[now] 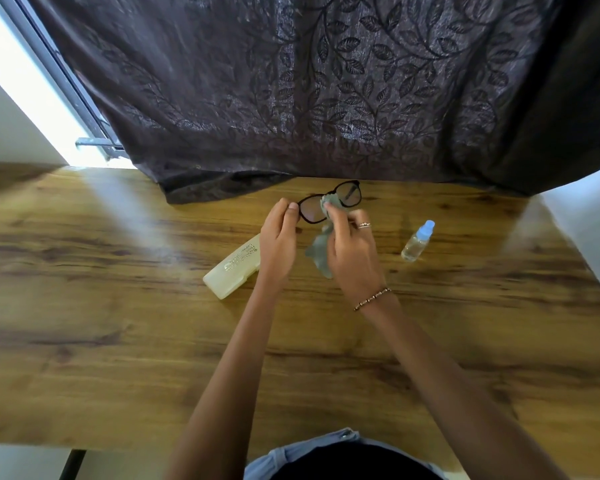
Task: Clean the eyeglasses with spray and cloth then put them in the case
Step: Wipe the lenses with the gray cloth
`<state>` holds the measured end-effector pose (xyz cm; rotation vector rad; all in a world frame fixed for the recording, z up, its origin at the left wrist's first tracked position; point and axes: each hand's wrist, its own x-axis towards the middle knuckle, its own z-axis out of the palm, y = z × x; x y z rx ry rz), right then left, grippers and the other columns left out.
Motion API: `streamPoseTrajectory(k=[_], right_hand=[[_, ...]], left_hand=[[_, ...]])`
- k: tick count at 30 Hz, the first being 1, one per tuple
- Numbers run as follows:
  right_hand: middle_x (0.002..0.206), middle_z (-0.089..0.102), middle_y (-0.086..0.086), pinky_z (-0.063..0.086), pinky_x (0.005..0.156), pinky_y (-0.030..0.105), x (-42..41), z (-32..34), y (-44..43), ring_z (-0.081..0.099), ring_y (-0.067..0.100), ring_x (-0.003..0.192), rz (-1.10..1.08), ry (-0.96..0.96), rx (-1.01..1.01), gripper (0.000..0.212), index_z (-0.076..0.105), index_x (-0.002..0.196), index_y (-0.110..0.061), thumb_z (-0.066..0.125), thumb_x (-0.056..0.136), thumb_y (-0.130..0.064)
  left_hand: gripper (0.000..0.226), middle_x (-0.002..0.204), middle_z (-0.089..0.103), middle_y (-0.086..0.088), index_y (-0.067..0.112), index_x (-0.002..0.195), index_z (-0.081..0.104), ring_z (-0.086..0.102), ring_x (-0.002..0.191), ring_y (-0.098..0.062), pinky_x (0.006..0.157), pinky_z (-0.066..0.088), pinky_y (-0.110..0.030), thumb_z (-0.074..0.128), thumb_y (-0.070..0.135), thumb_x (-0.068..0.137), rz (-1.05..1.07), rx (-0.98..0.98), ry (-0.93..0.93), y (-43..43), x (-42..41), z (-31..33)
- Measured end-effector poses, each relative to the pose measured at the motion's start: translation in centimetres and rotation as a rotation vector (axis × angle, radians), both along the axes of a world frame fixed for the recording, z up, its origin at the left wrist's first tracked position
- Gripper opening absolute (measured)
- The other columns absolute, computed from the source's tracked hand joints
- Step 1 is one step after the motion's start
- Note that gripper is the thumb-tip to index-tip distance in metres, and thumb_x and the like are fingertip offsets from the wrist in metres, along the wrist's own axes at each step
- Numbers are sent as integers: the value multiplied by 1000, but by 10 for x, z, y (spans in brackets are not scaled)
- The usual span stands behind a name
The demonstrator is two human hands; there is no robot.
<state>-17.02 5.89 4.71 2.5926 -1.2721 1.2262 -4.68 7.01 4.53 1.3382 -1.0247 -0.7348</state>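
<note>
Left hand (pixel 278 237) pinches the outer corner of the black, thin-rimmed plastic eyeglasses (pixel 310 211) between thumb and fingertips, holding them up just beyond the far end of the pale cream, oblong hard plastic case (pixel 231 270); right hand (pixel 352 251) is curled round a grey-green soft microfibre cloth (pixel 321 252), pressing a bunched fold of it against the frame near the bridge, while the rest of the cloth hangs down just right of the case. That case lies closed on the brown wood-grain table (pixel 118 306); the small clear spray bottle with a pale blue cap (pixel 416 242) stands upright well to the right of the case, apart from both hands.

By my judgement the glasses are light and stiff in the rim but fragile at hinges and bridge; the lenses are smooth, slick when wet, and smear under bare skin; so the sound hold is where the left hand has it, on the rim's edge by the hinge, never on the glass; rubbing wants a finger behind the lens, cloth between, so the frame does not twist. The cloth is limp and bunches easily; it is best pinched round one lens at a time. The temples are hard to make out from this angle, possibly swung out away from the case; they need folding flat before the glasses go into the case, which must be opened first.
</note>
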Motion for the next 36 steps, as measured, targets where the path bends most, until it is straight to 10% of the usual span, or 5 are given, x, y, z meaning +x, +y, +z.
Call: streamPoseTrajectory(k=[4, 21, 26, 31, 36], right_hand=[[81, 64, 15, 57, 72, 32, 2, -2, 10, 59, 24, 88, 101, 67, 18, 41, 53, 126, 4, 40, 87, -2], [76, 69, 9, 48, 76, 23, -1, 6, -4, 49, 19, 84, 15, 50, -19, 40, 57, 124, 5, 44, 88, -7], [126, 62, 14, 45, 84, 25, 3, 1, 3, 44, 18, 90, 134, 98, -40, 39, 57, 125, 3, 46, 88, 1], [93, 70, 14, 48, 85, 25, -1, 9, -4, 49, 17, 94, 39, 63, -27, 43, 52, 128, 6, 46, 86, -1], [123, 63, 17, 52, 79, 30, 3, -2, 7, 49, 22, 88, 161, 153, -77, 39, 58, 123, 5, 58, 84, 8]], left_hand=[[26, 86, 47, -8, -1, 89, 51, 45, 77, -11, 66, 41, -13, 39, 17, 103, -8, -7, 32, 2, 1, 2], [27, 79, 46, -6, 1, 83, 49, 44, 72, -16, 63, 41, -21, 38, 16, 103, -7, -50, -2, 3, 3, 3], [24, 80, 46, -6, 4, 83, 49, 43, 73, -15, 67, 39, -26, 39, 15, 102, -38, -39, -7, 2, 2, -1], [24, 78, 45, -2, 9, 82, 49, 44, 72, -9, 66, 40, -21, 38, 16, 103, -11, -25, 48, 6, -1, 3], [22, 80, 44, -6, 12, 83, 49, 42, 75, -17, 70, 37, -33, 39, 17, 102, -16, -25, 72, 6, 3, 0]])
